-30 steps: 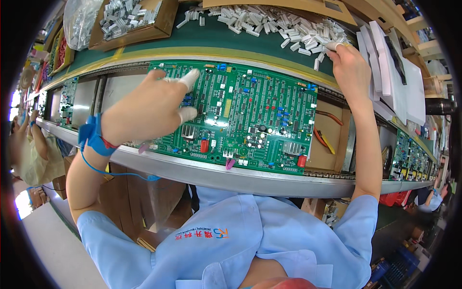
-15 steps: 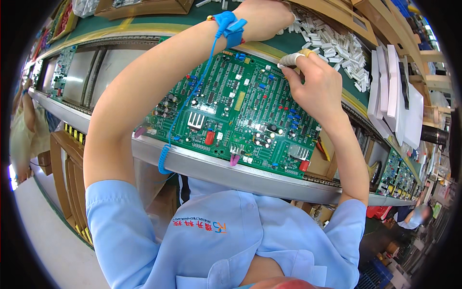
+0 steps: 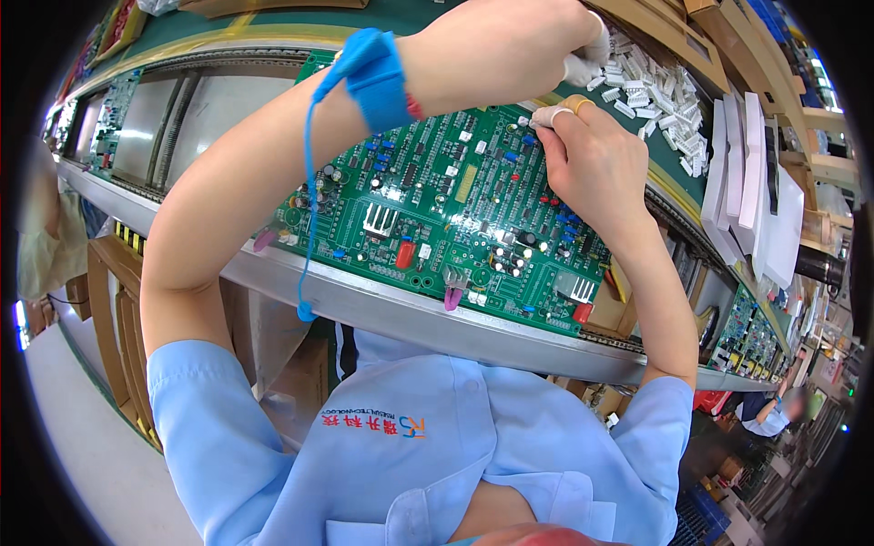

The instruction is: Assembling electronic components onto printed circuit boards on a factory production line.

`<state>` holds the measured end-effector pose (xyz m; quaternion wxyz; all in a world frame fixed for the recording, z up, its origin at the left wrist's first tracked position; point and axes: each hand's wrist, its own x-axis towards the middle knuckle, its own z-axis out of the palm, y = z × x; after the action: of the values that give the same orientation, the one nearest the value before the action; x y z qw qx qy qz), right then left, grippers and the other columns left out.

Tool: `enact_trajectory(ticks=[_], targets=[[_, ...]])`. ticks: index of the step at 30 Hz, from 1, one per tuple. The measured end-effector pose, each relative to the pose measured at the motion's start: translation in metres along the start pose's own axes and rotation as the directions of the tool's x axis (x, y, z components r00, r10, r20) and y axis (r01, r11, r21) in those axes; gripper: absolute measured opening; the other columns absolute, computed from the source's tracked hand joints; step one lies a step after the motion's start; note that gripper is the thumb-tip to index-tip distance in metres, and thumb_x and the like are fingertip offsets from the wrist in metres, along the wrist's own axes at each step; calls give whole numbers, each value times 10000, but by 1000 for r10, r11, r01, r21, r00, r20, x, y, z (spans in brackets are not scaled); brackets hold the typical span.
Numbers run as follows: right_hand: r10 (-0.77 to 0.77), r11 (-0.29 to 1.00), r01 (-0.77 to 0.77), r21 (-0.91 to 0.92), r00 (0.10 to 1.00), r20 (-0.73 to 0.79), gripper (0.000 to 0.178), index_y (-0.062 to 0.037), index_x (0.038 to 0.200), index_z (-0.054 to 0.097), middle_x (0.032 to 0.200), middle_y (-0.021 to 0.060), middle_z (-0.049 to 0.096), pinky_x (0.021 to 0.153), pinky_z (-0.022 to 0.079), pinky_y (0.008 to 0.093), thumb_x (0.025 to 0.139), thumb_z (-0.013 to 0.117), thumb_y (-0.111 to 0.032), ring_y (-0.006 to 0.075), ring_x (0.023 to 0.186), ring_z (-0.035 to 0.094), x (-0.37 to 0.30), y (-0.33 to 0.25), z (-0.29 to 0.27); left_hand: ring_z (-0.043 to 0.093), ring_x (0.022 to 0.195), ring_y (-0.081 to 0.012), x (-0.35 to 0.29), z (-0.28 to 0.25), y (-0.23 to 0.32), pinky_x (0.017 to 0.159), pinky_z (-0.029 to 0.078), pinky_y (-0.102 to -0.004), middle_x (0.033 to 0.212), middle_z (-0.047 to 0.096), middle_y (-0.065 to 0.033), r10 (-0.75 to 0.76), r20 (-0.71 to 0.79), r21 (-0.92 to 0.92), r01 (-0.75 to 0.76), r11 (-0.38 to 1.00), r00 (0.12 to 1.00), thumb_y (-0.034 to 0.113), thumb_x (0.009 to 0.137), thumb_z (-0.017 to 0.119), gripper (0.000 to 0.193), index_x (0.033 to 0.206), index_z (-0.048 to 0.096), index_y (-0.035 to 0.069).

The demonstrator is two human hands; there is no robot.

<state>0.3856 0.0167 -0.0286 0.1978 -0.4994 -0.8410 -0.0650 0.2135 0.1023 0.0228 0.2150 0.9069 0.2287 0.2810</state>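
Observation:
A large green circuit board [image 3: 428, 232] lies in front of me, crowded with small parts. Near its far edge, my right hand [image 3: 596, 155] has thumb and forefinger pinched on a small white connector [image 3: 523, 121]. My left hand [image 3: 523, 45], with a blue strap [image 3: 375, 82] round its wrist, reaches across above the far side of the board. Its fingers, covered in pale finger cots, curl beside a heap of white connectors [image 3: 660, 105]. What those fingers hold, if anything, is hidden. My left forearm covers the board's far left part.
The board rests on metal conveyor rails [image 3: 437, 314]. White trays or cards [image 3: 742, 182] stand at the right, near cardboard pieces [image 3: 665, 36]. More boards [image 3: 746, 328] sit further along the line. Purple clips [image 3: 452, 298] stick up at the near edge. Other people are in the background.
My left hand has moved right and nearer, its finger cots coming into view beside the heap. My right hand's pinch has shifted slightly over the board. The view has tilted a little.

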Motion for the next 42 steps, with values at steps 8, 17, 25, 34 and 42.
enact_trajectory(ticks=[8, 17, 25, 34, 42], targets=[[-63, 998, 63, 1, 998, -13, 58, -69, 758, 659, 761, 51, 591, 553, 507, 349, 755, 693, -116, 230, 694, 639, -6, 5, -1, 664, 765, -328, -26, -27, 46, 695, 529, -372, 808, 675, -201, -444, 310, -129, 500, 856, 841, 97, 810, 677, 200, 963, 646, -30], [11, 1000, -14, 14, 977, 213, 115, -117, 851, 696, 783, 88, 652, 621, 528, 421, 836, 644, -218, 302, 707, 663, -8, 26, -23, 541, 545, -65, -105, -9, 89, 485, 418, -238, 657, 614, -28, -639, 159, -145, 658, 739, 753, 140, 860, 703, 150, 877, 652, 0], [342, 913, -284, -293, 924, 170, 214, 9, 936, 701, 860, 143, 661, 675, 525, 382, 842, 688, -182, 271, 756, 662, 44, 21, -39, 571, 440, -278, -125, 38, 127, 428, 422, -372, 504, 569, -111, -611, 81, 311, 562, 766, 788, 196, 840, 691, 189, 729, 674, 43], [249, 933, -209, -292, 963, 106, 188, 6, 861, 697, 929, 167, 664, 775, 531, 427, 837, 659, -177, 330, 896, 658, 41, 37, -8, 544, 426, -304, -124, 41, 123, 418, 402, -406, 477, 534, -120, -647, 141, 396, 556, 730, 749, 215, 851, 675, 237, 700, 654, 33], [204, 961, -180, -209, 974, 96, 173, 9, 872, 687, 913, 163, 665, 770, 527, 421, 832, 654, -156, 322, 882, 658, 39, 42, -10, 588, 511, -317, -120, 32, 120, 486, 447, -418, 544, 578, -134, -632, 232, 377, 531, 759, 739, 237, 869, 651, 218, 768, 677, 47]])
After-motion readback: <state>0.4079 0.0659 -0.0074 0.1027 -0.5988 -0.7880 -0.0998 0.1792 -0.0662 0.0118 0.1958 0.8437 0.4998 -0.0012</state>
